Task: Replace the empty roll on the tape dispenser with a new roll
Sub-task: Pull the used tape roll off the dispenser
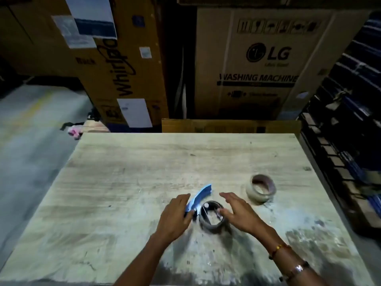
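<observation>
Gripping the blue plastic dispenser [199,200] in my left hand [175,215], I hover my open right hand [237,213] over its bare ring [211,216]; one round tape roll [260,187] lies nearby on the worn wooden table [123,172].

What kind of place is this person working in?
Probably a warehouse or appliance stockroom: a tall LG washing machine carton and a Whirlpool carton stand behind a worn wooden table, beside a bare concrete floor.
</observation>
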Demonstrator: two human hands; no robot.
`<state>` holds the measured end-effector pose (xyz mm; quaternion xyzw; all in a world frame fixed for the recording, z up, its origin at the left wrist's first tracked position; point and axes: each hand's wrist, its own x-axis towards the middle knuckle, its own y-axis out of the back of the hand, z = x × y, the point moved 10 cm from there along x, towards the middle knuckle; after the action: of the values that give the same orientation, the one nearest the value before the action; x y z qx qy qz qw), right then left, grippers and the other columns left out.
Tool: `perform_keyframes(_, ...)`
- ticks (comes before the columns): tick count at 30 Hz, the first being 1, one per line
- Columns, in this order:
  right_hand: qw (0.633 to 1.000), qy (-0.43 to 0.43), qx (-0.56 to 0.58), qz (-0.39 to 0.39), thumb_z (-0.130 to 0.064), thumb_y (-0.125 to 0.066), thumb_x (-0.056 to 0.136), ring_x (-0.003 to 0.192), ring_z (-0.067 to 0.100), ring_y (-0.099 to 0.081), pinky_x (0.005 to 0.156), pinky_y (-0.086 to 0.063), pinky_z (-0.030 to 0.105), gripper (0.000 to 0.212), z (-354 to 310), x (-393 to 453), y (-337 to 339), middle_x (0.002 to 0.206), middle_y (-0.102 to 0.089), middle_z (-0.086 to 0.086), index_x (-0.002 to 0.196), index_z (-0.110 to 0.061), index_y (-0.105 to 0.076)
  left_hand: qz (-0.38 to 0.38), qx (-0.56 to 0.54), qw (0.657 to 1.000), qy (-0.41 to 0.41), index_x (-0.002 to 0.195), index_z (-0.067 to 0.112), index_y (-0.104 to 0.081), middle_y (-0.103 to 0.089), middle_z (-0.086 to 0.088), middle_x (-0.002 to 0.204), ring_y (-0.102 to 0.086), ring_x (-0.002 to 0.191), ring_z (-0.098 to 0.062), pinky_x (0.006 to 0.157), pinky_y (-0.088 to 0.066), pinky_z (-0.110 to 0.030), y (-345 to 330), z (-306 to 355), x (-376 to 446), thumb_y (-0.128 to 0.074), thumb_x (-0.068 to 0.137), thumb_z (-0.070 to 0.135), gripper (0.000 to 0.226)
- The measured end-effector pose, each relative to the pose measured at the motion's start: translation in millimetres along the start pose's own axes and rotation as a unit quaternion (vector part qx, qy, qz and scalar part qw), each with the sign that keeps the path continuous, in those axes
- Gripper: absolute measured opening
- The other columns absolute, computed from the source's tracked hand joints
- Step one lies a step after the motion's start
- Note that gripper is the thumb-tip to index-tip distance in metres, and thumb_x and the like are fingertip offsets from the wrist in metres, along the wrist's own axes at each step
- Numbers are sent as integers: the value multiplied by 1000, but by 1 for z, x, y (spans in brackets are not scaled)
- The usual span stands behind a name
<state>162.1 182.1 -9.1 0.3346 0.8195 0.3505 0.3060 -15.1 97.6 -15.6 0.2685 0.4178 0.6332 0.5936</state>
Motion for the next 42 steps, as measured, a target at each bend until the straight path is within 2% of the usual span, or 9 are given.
perform_keyframes(5,995,14,51,-84,-46,-72,80,134,15,-48,105,-42,32,82,2,-9,-37,150,-42,-5,151,-30,-33,14,-112,990,83,139,23,-44,-56,3,127,-54,114,-21,92,-47,-36,-20,-5,-13,-60,93,32,49)
perform_keyframes(9,998,18,16,-66,-44,-79,78,134,24,-43,105,-43,34,102,8,-6,-49,156,-30,-1,157,-23,-18,64,-160,976,132,123,20,-58,-64,-1,118,-62,107,-25,88,-51,-41,-25,-12,-14,-65,88,16,37)
perform_keyframes(17,998,21,63,1,-47,-79,78,122,19,-51,98,-46,33,91,13,-4,-51,141,-43,-2,152,-23,-31,118,-214,946,214,104,15,-71,-68,-8,98,-64,92,-29,82,-52,-44,-25,-24,-19,-68,82,23,23)
perform_keyframes(22,963,-1,269,-2,-43,-84,74,118,8,-59,101,-51,27,80,10,-2,-43,131,-47,-4,143,-23,-47,183,-298,912,215,110,18,-71,-66,-7,102,-68,93,-21,85,-57,-42,-7,-29,-32,-72,88,24,23)
perform_keyframes(25,942,-26,335,-7,-30,-82,81,108,2,-63,89,-53,18,65,11,-1,-41,131,-54,-1,138,-18,-54,206,-334,898,200,102,22,-72,-63,-7,98,-69,88,-21,80,-60,-46,9,-26,-35,-70,89,28,14)
perform_keyframes(28,908,-58,415,-24,-38,-81,81,107,17,-69,87,-58,30,60,14,0,-43,126,-67,1,133,-21,-58,225,-357,888,185,97,24,-72,-64,-9,99,-69,83,-19,74,-63,-43,24,-22,-33,-65,94,22,8)
perform_keyframes(31,886,-80,455,-29,-53,-83,72,109,19,-67,95,-56,40,70,13,-2,-41,126,-68,5,131,-22,-60,216,-341,899,168,99,17,-73,-68,-6,100,-67,81,-9,70,-63,-42,33,-21,-26,-62,96,22,13)
perform_keyframes(36,860,-100,499,-37,-49,-75,73,112,19,-68,87,-59,34,62,4,-6,-39,132,-64,9,129,-26,-61,192,-294,928,127,97,29,-70,-69,4,93,-72,70,-16,67,-61,-48,42,-24,-14,-55,92,44,22)
perform_keyframes(42,902,-8,430,16,-39,-85,75,119,0,-61,93,-53,21,77,-19,-4,-23,139,-57,-15,141,-37,-46,270,-279,920,53,100,14,-70,-66,0,92,-68,81,-15,70,-61,-43,57,-29,-7,-54,99,14,16)
